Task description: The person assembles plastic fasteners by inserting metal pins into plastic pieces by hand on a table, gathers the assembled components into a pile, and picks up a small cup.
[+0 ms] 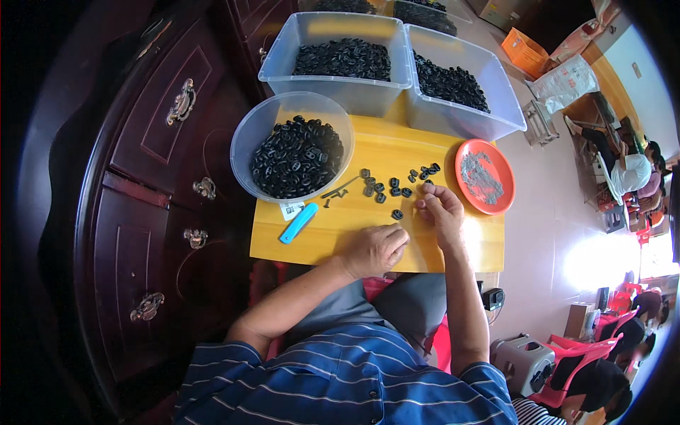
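On the yellow table (326, 244), several small black oval pieces with holes (395, 191) lie loose in a cluster. My right hand (443, 212) is at the right of them, fingers bent and drawn together. Its fingertips are beside one black piece at the cluster's edge; anything inside them is hidden. Near the front edge my left hand (374, 250) rests with curled fingers, close to a single black piece (397, 214). What the left fingers hold, if anything, cannot be seen. An orange-red dish (506, 202) with grey shavings stands to the right of my right hand.
A round clear tub (243, 166) full of black pieces stands at the left. Behind are two clear bins (347, 88) (464, 113) of the same pieces. A blue-handled tool (298, 223) and thin metal bits (341, 188) lie front left. Dark drawers (163, 106) flank the left; people sit far right.
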